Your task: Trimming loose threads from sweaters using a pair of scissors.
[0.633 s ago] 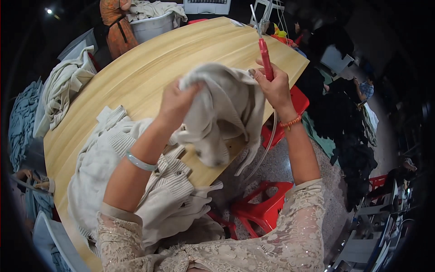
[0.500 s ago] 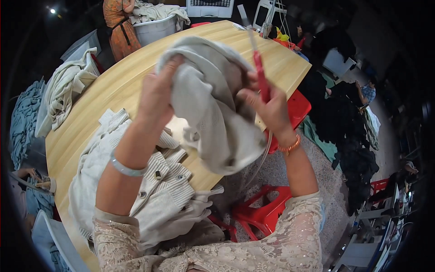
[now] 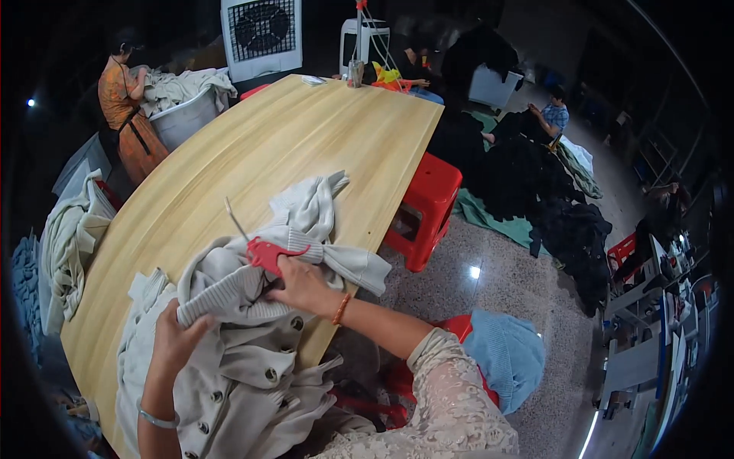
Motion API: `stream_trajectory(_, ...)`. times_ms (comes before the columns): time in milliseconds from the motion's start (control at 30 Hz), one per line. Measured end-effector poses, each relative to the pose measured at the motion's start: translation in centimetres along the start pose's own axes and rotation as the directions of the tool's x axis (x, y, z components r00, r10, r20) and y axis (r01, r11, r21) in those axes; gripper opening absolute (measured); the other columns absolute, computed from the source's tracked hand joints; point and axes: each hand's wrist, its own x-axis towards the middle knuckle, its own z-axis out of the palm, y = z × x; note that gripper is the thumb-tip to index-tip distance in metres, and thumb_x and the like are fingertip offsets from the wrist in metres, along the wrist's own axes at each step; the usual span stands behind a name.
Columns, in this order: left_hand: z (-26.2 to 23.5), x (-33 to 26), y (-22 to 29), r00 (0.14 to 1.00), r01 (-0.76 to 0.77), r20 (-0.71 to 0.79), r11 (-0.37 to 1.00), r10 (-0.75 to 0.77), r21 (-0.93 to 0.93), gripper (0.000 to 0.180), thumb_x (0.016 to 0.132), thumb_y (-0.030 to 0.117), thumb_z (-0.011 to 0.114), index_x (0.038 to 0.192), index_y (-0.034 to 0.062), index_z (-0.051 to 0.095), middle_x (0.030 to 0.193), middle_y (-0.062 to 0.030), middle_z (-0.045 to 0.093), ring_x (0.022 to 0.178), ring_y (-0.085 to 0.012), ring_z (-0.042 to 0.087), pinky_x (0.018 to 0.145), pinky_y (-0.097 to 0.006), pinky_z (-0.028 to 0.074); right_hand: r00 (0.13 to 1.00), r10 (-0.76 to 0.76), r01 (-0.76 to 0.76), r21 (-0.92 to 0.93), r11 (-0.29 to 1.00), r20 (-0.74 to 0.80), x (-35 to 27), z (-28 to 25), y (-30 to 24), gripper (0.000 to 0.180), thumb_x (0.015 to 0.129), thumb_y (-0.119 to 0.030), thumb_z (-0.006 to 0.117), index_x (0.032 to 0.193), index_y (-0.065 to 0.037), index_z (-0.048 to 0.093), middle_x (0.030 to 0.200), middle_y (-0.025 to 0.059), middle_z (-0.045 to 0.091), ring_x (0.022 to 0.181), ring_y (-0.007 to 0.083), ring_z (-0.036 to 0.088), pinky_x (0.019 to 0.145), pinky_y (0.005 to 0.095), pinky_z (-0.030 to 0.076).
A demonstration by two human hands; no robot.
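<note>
Both hands have come down since a moment ago, and the grey cardigan (image 3: 252, 336) that was held up high now lies on the big wooden tabletop (image 3: 290, 153). It lies in a heap with its sleeve running off to the right. One left hand (image 3: 174, 336) has its fingers clamped on the ribbed cuff. One right hand (image 3: 302, 283) sits just right of it, fingers shut on one red tool (image 3: 267, 252) whose thin metal tip points up and left. The tool rests right on top of the cardigan.
</note>
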Motion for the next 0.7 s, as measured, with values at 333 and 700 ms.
stream_trajectory(333, 0.0, -2.0, 1.0, 0.958, -0.254, -0.018, 0.877, 0.286, 0.409, 0.1, 0.069, 0.004, 0.079, 0.149, 0.0013, 0.02, 0.095, -0.0276, 0.066, 0.089, -0.0452, 0.064, 0.078, -0.046, 0.05, 0.994, 0.108, -0.102, -0.163, 0.981, 0.028, 2.7, -1.1, 1.6, 0.02, 0.083, -0.014, 0.061, 0.098, -0.002, 0.054, 0.082, 0.0247, 0.066, 0.082, 0.0417, 0.067, 0.071, 0.0534, 0.052)
stream_trajectory(700, -0.1, -2.4, 3.3, 0.871, -0.485, 0.202, 0.715, 0.449, 0.503, 0.026, 0.078, 0.014, 0.072, 0.097, -0.0024, 0.065, 0.068, -0.0217, 0.063, 0.063, -0.0389, 0.061, 0.062, -0.045, 0.047, 0.89, 0.159, -0.107, 0.144, 0.984, -0.427, 2.2, -11.5, 1.8, 0.026, 0.088, -0.022, 0.06, 0.094, 0.002, 0.051, 0.076, 0.0288, 0.062, 0.077, 0.0467, 0.062, 0.067, 0.0524, 0.049)
